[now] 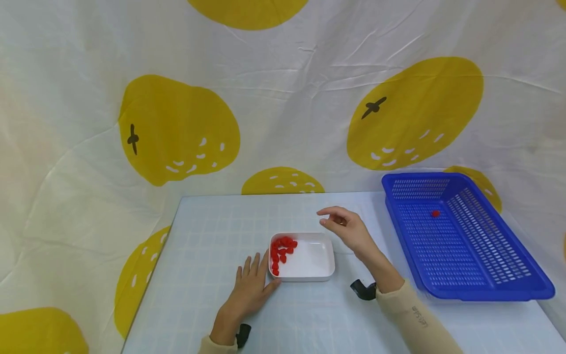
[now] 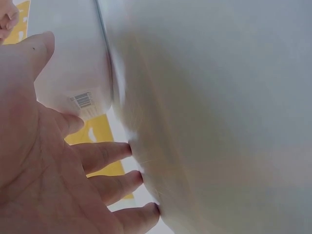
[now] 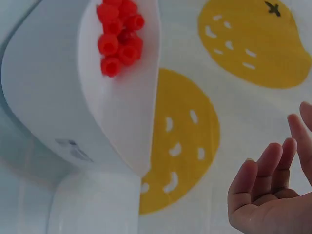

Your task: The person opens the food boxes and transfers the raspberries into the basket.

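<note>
A white rectangular tray (image 1: 311, 256) sits on the table, with small red pieces (image 1: 283, 246) gathered along its left side. In the right wrist view, these pieces (image 3: 108, 44) show round hollows in their ends. My left hand (image 1: 251, 290) rests beside the tray's left side, fingers spread, thumb and index finger close against the wall; the tray's outside (image 2: 73, 63) carries a barcode. Above and beyond the tray's right end hovers my right hand (image 1: 349, 230). Its fingers are loosely bent, thumb and index finger apart, and I see nothing held between them.
A blue perforated basket (image 1: 446, 260) stands at the right, with a single red piece (image 1: 435, 213) inside. Behind the table (image 1: 208, 231) hangs a white cloth (image 1: 283, 118) printed with yellow fruit. Dark straps (image 1: 364, 290) hang at both wrists.
</note>
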`<state>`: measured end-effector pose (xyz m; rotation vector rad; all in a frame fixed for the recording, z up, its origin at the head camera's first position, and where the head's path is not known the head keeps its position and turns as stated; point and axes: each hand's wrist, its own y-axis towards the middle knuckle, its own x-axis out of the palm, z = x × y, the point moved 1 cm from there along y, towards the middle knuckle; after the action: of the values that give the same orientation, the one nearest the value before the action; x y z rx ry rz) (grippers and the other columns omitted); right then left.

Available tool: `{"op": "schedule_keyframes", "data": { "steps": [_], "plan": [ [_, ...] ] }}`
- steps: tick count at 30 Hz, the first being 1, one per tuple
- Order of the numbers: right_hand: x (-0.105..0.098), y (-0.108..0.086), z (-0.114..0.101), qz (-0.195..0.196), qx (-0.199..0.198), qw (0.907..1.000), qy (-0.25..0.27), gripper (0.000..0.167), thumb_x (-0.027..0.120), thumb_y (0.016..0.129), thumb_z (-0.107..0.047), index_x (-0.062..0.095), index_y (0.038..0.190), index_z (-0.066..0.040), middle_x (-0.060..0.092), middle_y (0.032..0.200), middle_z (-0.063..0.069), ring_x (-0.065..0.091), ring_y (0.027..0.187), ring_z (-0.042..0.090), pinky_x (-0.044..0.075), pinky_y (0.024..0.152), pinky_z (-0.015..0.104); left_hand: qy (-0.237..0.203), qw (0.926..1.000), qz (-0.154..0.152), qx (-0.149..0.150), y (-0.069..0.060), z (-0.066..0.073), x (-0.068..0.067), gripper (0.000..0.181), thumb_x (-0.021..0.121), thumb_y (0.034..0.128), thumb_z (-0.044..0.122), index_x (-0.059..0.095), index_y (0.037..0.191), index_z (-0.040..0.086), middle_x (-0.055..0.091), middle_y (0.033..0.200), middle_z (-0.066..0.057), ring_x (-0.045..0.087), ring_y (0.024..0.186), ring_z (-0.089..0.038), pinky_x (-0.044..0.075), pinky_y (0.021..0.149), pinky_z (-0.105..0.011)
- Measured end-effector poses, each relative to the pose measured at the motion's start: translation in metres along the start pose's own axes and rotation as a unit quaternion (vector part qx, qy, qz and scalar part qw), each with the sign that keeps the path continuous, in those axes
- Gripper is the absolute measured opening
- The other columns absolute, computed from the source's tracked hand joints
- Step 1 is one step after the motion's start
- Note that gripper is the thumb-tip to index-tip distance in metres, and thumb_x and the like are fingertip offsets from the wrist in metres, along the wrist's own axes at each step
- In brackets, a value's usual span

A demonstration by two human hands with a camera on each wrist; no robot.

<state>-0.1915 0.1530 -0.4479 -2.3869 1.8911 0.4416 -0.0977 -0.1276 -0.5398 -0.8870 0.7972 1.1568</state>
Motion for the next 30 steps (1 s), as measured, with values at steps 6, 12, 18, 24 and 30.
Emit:
{"op": "schedule_keyframes", "data": {
  "steps": [6,12,18,24,30],
  "plan": [
    [0.031,-0.003,0.012,-0.04,0.008,0.9991,0.009,0.029,0.071,0.095,-0.023,0.071,0.121,-0.009,0.056,0.088,0.009,0.05,0.081,0.027,0.043,0.063,0.026,0.002,1.0,-0.004,-0.004,-0.001,0.0,0.001,0.089,0.062,0.0939,0.053,0.019,0.161,0.014,0.027,0.16,-0.02,0.015,0.147,-0.046,0.012,0.113,-0.068],
    [0.055,-0.005,0.022,-0.076,0.03,0.9966,0.01,0.025,0.069,0.097,-0.016,0.071,0.12,-0.01,0.062,0.095,0.009,0.051,0.083,0.025,0.045,0.068,0.027,0.005,1.0,-0.007,0.0,-0.001,-0.001,0.001,0.089,0.061,0.0942,0.055,0.018,0.161,0.014,0.027,0.16,-0.021,0.014,0.147,-0.046,0.011,0.113,-0.069],
    [0.074,-0.008,0.028,-0.107,0.052,0.9929,-0.003,0.028,0.068,0.096,-0.009,0.069,0.123,-0.002,0.066,0.105,0.018,0.052,0.084,0.026,0.045,0.066,0.023,0.006,0.9999,-0.01,0.005,0.001,-0.003,0.001,0.089,0.058,0.0944,0.058,0.018,0.161,0.014,0.026,0.161,-0.021,0.014,0.147,-0.046,0.011,0.112,-0.069],
    [0.088,-0.009,0.041,-0.13,0.041,0.9906,-0.01,0.025,0.069,0.095,-0.012,0.071,0.119,-0.003,0.067,0.117,0.013,0.054,0.09,0.027,0.047,0.071,0.026,0.007,0.9998,-0.017,0.003,0.001,-0.004,0.002,0.089,0.055,0.0951,0.061,0.017,0.162,0.016,0.024,0.162,-0.02,0.012,0.148,-0.045,0.01,0.113,-0.068],
    [0.094,-0.006,0.055,-0.159,0.047,0.9859,-0.027,0.024,0.072,0.094,-0.019,0.074,0.117,-0.011,0.066,0.1,0.002,0.055,0.088,0.023,0.049,0.07,0.027,-0.004,0.9998,-0.016,0.006,0.0,-0.004,0.001,0.088,0.055,0.0954,0.059,0.017,0.162,0.015,0.023,0.162,-0.019,0.011,0.149,-0.045,0.009,0.113,-0.068]
  ]
}}
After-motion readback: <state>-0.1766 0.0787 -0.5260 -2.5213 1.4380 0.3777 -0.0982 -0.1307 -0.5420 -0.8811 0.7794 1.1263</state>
